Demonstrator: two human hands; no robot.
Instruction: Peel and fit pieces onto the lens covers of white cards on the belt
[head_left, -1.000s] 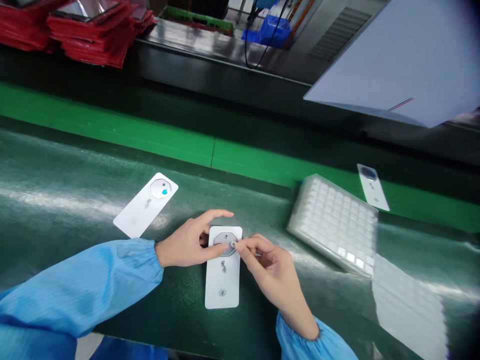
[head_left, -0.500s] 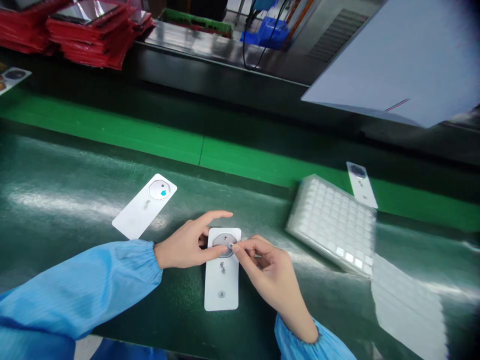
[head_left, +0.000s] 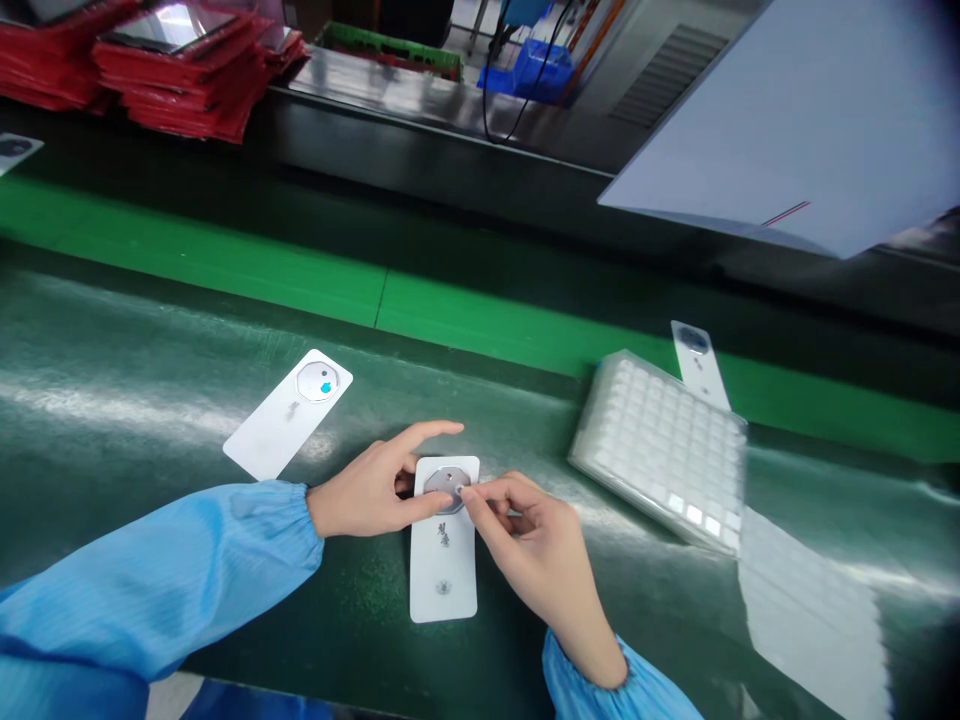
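Observation:
A white rectangular panel (head_left: 442, 570), printed with dark characters and bearing a silver octagonal plate (head_left: 439, 480), lies flat on the dark green bench before me. My left hand (head_left: 382, 490) rests at its left edge, index finger stretched out and thumb lying across the octagonal plate. From the right, my right hand (head_left: 529, 535) pinches thumb and forefinger together over the plate. A tiny pale round piece shows at those fingertips, too small to name. To the left lies a similar white panel (head_left: 277, 425), tilted, with a blue mark on its octagon.
On the right stands a clear-wrapped tray (head_left: 667, 445) of white squares, beside a white sheet (head_left: 814, 620). A green belt (head_left: 300, 290) crosses behind, carrying another white panel (head_left: 701, 365). Red stacks (head_left: 180, 85) sit far left; a large white board (head_left: 802, 110) overhangs upper right.
The green belt has slid left, and the panels on it have shifted left too. Both hands keep nearly the same pose at the octagonal plate.

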